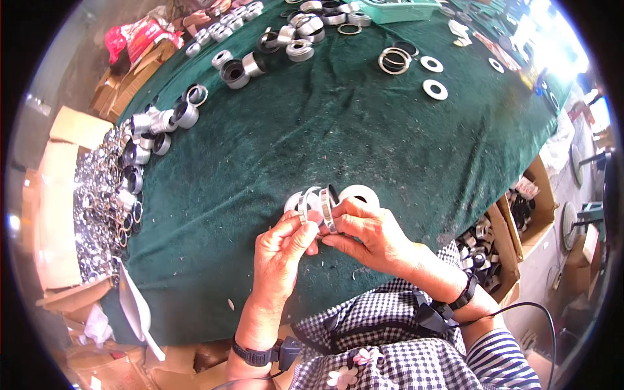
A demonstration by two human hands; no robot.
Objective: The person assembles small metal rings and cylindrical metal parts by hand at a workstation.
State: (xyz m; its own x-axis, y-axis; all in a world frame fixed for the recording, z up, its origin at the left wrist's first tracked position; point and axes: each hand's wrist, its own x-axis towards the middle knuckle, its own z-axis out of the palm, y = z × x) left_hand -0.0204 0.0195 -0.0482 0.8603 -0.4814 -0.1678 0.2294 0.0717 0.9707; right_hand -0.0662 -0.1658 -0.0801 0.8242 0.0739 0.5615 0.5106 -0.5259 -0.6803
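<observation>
Near the table's front edge, my left hand (278,252) pinches a thin silver ring (303,208) between thumb and fingers. Close beside it, my right hand (377,239) is closed on a wider silver ring (325,203) with a dark inside. Both rings stand tilted on edge, a small gap between their upper parts. Just beyond my fingers lie a white flat washer (361,191) with a dark hole and, partly covered by the rings, another white round piece (292,202).
Silver cylindrical rings (186,115) stand in clusters along the left and far sides of the green cloth (260,156). A box of small shiny parts (97,214) adjoins the left edge. Washers (435,90) lie far right. Cartons (507,227) stand right; another person's hand (195,19) shows far left.
</observation>
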